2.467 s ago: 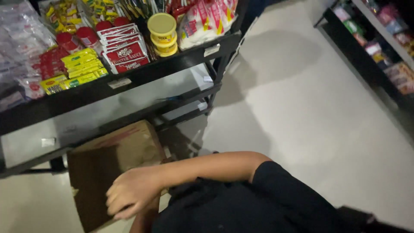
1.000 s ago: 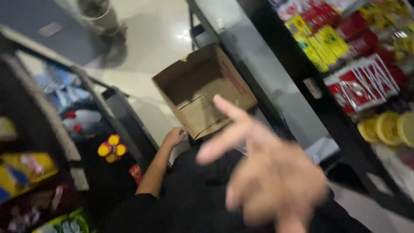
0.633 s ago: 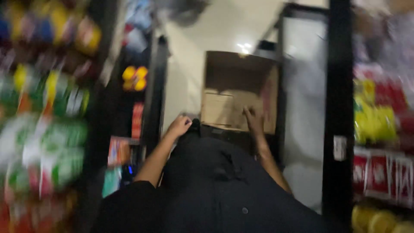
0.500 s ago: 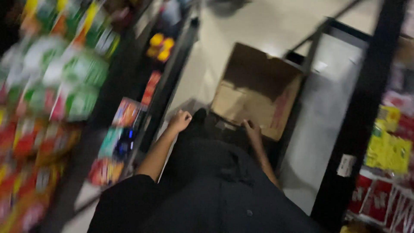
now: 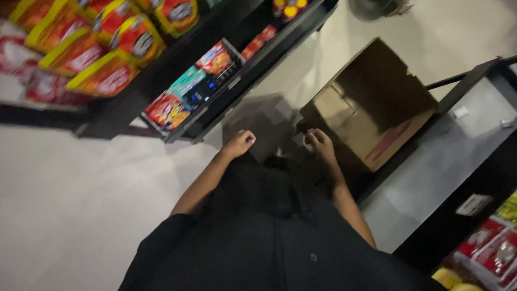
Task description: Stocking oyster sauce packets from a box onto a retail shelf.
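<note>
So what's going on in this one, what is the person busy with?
A person in dark clothing looks down a shop aisle at an open cardboard box on the pale floor. The right hand is at the near edge of the box, seemingly touching a flap. The left hand is loosely curled just short of the box and holds nothing visible. The box looks empty. Shelves of packaged goods run along the left, and a bare lower shelf sits on the right.

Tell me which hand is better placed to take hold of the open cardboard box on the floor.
Probably the right hand. It sits against the near edge of the cardboard box, fingers curled by a flap. The left hand is loosely closed, apart from the box, nearer the low snack shelf.
</note>
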